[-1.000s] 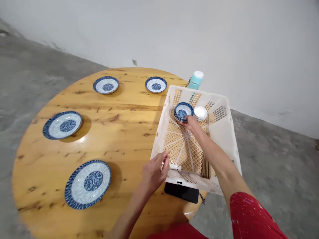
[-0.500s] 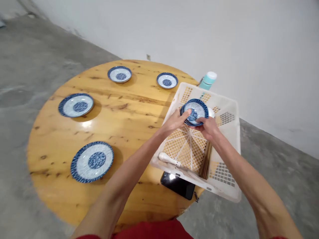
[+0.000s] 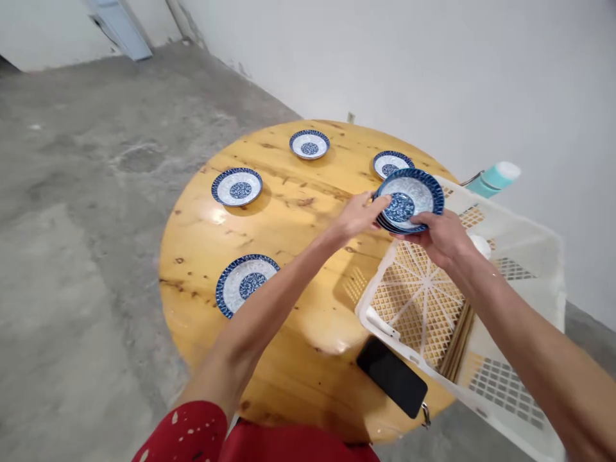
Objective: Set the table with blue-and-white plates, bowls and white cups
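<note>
Both hands grip a stack of blue-and-white patterned bowls (image 3: 418, 191), tilted toward me above the basket's left far corner. My left hand (image 3: 359, 215) holds the left rim, thumb inside the top bowl. On the near right side, my right hand (image 3: 443, 237) has its thumb over the rim and fingers underneath. Below the right arm is a white plastic basket (image 3: 520, 234), with brown chopsticks (image 3: 457, 340) and a white spoon (image 3: 382, 323) inside. A matching plate (image 3: 389, 165) lies just behind the stack, partly covered by it.
More blue-and-white plates lie around the round wooden table (image 3: 308, 321), one near plate (image 3: 243, 282) partly behind my left forearm. A black phone (image 3: 392, 377) rests at the front edge. A turquoise bottle (image 3: 491, 181) stands past the basket. A white wall (image 3: 409, 64) rises behind.
The stack of bowls has come up out of the basket in both hands, toward its left far corner. My view has turned left, so the table appears further right.
</note>
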